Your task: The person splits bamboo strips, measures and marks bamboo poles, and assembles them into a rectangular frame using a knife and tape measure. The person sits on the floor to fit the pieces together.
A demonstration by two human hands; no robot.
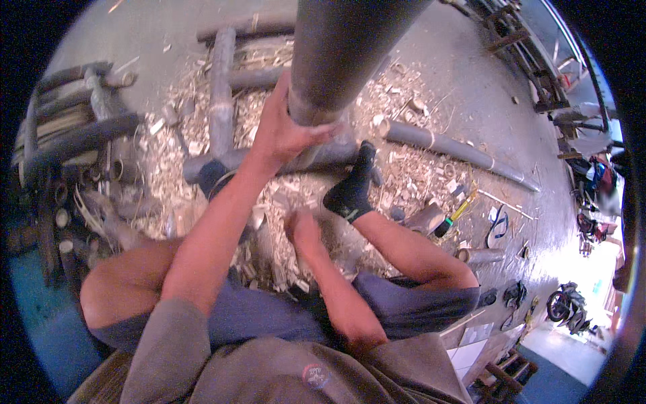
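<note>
1. Your left hand [286, 131] was clenched around the thick dark bamboo pole [336, 47] that rose toward the camera; the fingers wrapped its lower part, just above the floor.
2. Your right hand [303, 229] hovered low between your knees, over the shavings [296, 269]; it was blurred, so I cannot tell whether its fingers were released or grasping something.
3. Your foot in a black sock [353, 188] was braced near the foot of the pole.
4. As a judgement, the work was well under way; pale chips lay thick on the concrete floor [464, 87], and other poles [457, 149] lay scattered about; how much of the held pole remained to be worked could not be seen.
5. No packages or signs were legible; a yellow-and-black handled tool [452, 217] lay right of your shin, and a blue sandal [498, 225] beyond it.
</note>
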